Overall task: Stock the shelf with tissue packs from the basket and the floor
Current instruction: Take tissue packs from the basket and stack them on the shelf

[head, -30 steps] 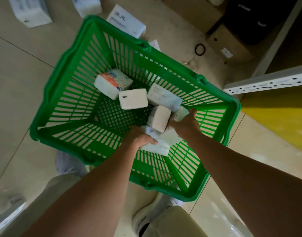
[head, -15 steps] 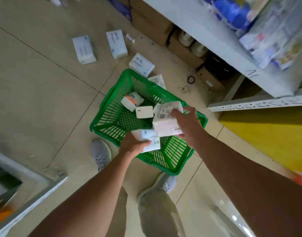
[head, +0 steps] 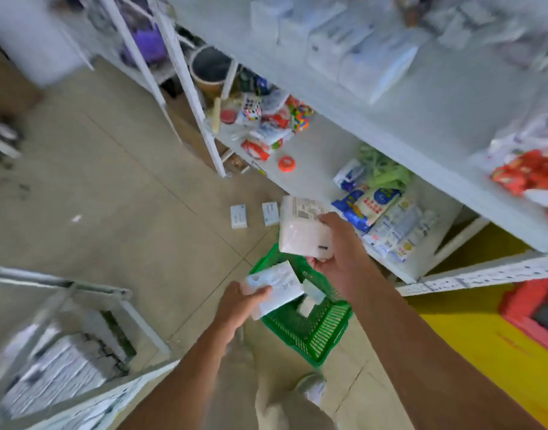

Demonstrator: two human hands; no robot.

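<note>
Since both look light and squishy, grabbing across the middle probably works fine. Left hand point(head: 237, 307) holds the flat pack point(head: 277, 285), right hand point(head: 339, 248) grips the white pack point(head: 302, 229).

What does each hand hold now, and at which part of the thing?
The left hand grips a flat tissue pack at its near end, thumb on top. The right hand holds a thicker white pack by its right side.

Dim, flat indoor light; heavy motion blur, wide-angle edge warping.
</note>
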